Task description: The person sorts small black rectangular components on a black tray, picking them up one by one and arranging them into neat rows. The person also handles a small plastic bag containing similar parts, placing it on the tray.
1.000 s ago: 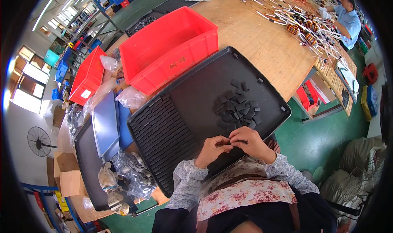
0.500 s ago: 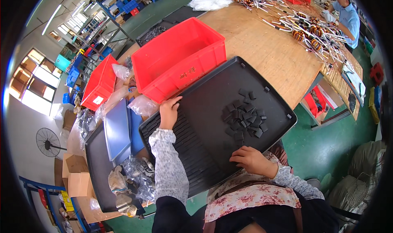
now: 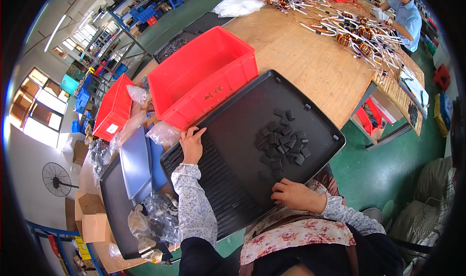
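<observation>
Left hand (image 3: 191, 146) is placed at the tray's far left rim, by the far end of the rows of black pieces (image 3: 228, 184); fingers slightly spread, but whether a piece is pinched cannot be told. Rows are packed along the left part of the black tray (image 3: 242, 111). Right hand (image 3: 293, 196) is held at the near edge, fingers curled; anything gripped is hidden, so its hold cannot be told. Loose black pieces (image 3: 284, 139) are heaped just beyond it. Red bin (image 3: 204, 77) is set behind the tray.
</observation>
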The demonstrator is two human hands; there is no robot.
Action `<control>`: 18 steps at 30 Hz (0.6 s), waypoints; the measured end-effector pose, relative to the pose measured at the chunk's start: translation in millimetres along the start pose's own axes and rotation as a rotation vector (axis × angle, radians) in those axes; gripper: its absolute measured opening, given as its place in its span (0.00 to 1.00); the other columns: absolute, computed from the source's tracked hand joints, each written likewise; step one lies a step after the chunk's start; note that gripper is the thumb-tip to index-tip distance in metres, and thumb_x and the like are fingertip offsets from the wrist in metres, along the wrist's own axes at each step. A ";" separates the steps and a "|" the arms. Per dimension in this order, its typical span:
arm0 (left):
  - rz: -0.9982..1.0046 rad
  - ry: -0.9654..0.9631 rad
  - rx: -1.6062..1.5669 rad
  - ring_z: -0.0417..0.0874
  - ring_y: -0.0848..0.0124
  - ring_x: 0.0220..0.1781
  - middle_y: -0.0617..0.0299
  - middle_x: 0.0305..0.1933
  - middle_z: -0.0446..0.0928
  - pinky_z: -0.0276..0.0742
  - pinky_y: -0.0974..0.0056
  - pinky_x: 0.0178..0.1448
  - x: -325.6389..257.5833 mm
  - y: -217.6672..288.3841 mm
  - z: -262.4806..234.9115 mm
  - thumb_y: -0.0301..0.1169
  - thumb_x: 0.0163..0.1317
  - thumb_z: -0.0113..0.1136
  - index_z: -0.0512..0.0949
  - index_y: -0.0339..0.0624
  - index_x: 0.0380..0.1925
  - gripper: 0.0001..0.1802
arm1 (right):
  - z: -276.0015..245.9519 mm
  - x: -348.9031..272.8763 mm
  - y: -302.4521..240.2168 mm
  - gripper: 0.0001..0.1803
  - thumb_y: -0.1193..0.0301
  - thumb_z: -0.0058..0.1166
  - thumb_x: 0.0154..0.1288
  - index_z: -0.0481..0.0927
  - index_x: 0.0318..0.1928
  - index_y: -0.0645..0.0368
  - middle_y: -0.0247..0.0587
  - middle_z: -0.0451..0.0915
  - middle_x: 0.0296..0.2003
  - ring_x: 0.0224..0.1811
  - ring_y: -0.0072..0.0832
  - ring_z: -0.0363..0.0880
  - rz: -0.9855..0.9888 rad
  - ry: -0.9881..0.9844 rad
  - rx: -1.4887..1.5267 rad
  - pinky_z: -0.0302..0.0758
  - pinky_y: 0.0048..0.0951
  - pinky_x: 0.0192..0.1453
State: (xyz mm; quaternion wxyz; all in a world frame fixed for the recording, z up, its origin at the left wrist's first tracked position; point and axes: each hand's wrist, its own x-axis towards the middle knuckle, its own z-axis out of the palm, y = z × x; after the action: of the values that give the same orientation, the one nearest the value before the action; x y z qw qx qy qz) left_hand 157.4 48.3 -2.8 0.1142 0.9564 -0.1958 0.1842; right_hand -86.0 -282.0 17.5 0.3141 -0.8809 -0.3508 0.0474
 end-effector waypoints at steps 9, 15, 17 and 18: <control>0.165 -0.076 -0.490 0.73 0.60 0.57 0.59 0.54 0.76 0.67 0.56 0.61 -46.8 117.1 -44.6 0.26 0.56 0.65 0.82 0.46 0.49 0.18 | -3.0 -10.9 9.4 0.12 0.75 0.62 0.56 0.80 0.42 0.59 0.43 0.79 0.40 0.45 0.40 0.79 0.074 0.176 0.410 0.77 0.38 0.49; -0.134 -0.481 -1.211 0.80 0.73 0.46 0.58 0.49 0.78 0.78 0.68 0.48 -108.0 205.7 -26.7 0.21 0.57 0.67 0.78 0.36 0.44 0.14 | -10.7 6.1 -1.3 0.13 0.81 0.55 0.64 0.74 0.48 0.63 0.52 0.81 0.41 0.43 0.38 0.84 0.499 0.569 0.814 0.78 0.32 0.43; -0.200 -0.503 -1.260 0.80 0.75 0.41 0.58 0.45 0.79 0.78 0.70 0.47 -111.4 207.0 -18.8 0.23 0.62 0.63 0.77 0.34 0.43 0.10 | -10.2 8.2 3.0 0.13 0.80 0.55 0.66 0.73 0.49 0.61 0.52 0.80 0.40 0.41 0.39 0.84 0.431 0.532 0.741 0.78 0.31 0.41; -0.305 -0.570 -1.330 0.80 0.76 0.39 0.58 0.43 0.80 0.78 0.69 0.47 -107.6 205.4 -22.2 0.23 0.63 0.62 0.77 0.33 0.43 0.10 | -14.2 9.2 3.0 0.12 0.79 0.55 0.66 0.73 0.49 0.61 0.51 0.80 0.40 0.40 0.40 0.84 0.422 0.523 0.687 0.78 0.31 0.40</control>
State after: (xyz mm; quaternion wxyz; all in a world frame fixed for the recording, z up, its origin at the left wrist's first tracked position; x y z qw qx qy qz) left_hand -27.0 -93.8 4.7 0.6387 0.7125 -0.1532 -0.2470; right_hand -73.0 -285.1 28.3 0.6482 -0.7605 -0.0376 -0.0001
